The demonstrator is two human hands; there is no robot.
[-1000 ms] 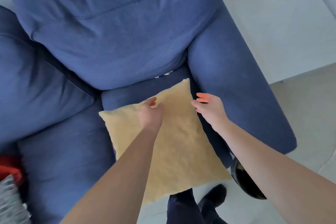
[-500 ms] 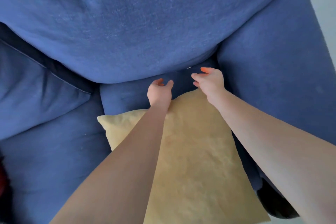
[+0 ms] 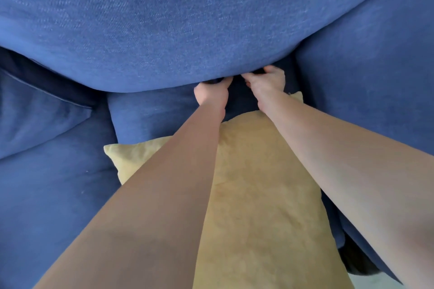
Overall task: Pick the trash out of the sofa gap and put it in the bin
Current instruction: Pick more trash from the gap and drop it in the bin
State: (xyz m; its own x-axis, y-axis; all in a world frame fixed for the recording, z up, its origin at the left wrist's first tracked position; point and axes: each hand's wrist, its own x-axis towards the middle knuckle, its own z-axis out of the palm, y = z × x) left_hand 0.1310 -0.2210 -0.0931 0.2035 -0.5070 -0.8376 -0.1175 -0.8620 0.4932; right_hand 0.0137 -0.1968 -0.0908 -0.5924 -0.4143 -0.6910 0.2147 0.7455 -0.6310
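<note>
While both arms reach over the yellow pillow (image 3: 258, 195), the left hand (image 3: 212, 96) and right hand (image 3: 266, 82) dig under the blue back cushion (image 3: 187, 26). Their fingertips are hidden, so I cannot tell either grip.

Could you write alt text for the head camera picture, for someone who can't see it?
Two bare hands, left and right, reach under a blue back cushion into the sofa gap, fingertips hidden. The forearms cross a yellow pillow lying on the seat; no trash shows.
</note>
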